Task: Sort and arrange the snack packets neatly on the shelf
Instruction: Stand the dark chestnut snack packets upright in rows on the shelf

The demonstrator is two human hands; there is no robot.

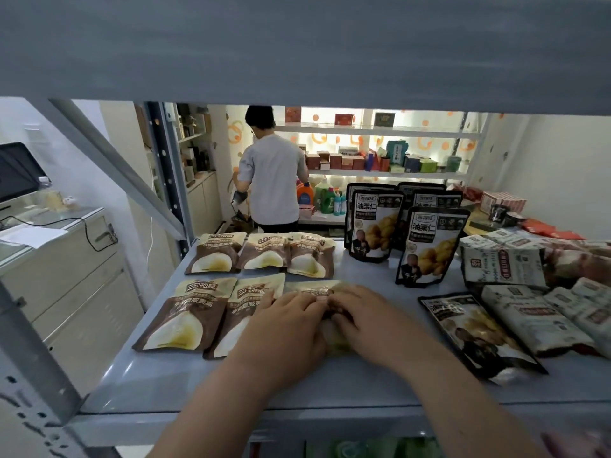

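Brown-and-cream snack packets lie flat in two rows on the grey shelf [363,385]. The back row [264,254] has three. In the front row, two packets [185,315] lie to the left of a third packet [314,287]. Both my hands lie palm-down on that third packet: my left hand [284,325] on its left side, my right hand [360,319] on its right, fingers laid flat over it. Most of that packet is hidden beneath them.
Black chestnut pouches [426,246] stand upright at the back right, and one [476,332] lies flat near the front. White-wrapped packs [535,312] pile at the right. The upper shelf board [297,44] hangs low overhead. A person [271,180] stands behind, facing away.
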